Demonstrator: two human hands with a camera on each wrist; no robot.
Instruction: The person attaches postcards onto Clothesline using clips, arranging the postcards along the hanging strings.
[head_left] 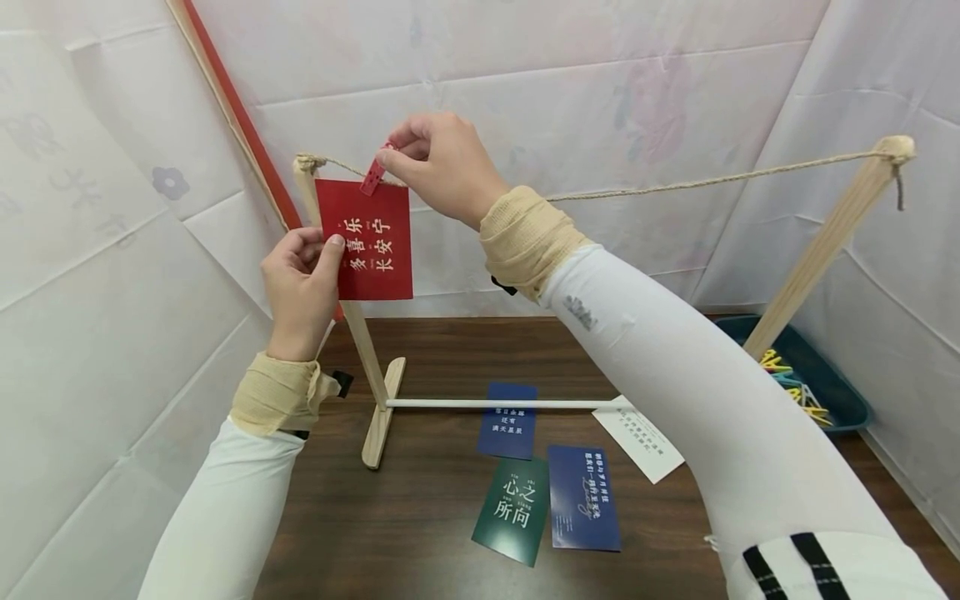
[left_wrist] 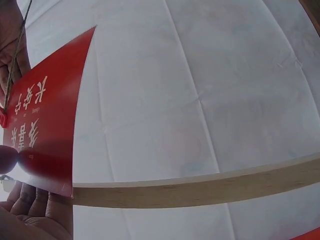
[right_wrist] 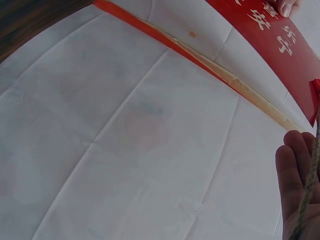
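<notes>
A red card (head_left: 382,267) with white characters hangs sideways at the rope's left end. My left hand (head_left: 300,283) pinches its left edge, thumb on the front and fingers behind; the left wrist view shows the same card (left_wrist: 55,120). At the card's top edge, my right hand (head_left: 450,162) pinches a red clothespin (head_left: 372,177) by its upper end. The clothespin's lower end overlaps the card's top and the rope (head_left: 660,189). In the right wrist view, the fingers of my right hand (right_wrist: 297,185) lie behind the rope, close to the card's corner.
Wooden posts (head_left: 817,250) hold the rope, joined low by a white rod (head_left: 435,403). On the table lie a green card (head_left: 512,512), two blue cards (head_left: 585,508) and a white card (head_left: 641,442). A dark bin (head_left: 851,400) with several coloured clothespins (head_left: 806,400) stands right.
</notes>
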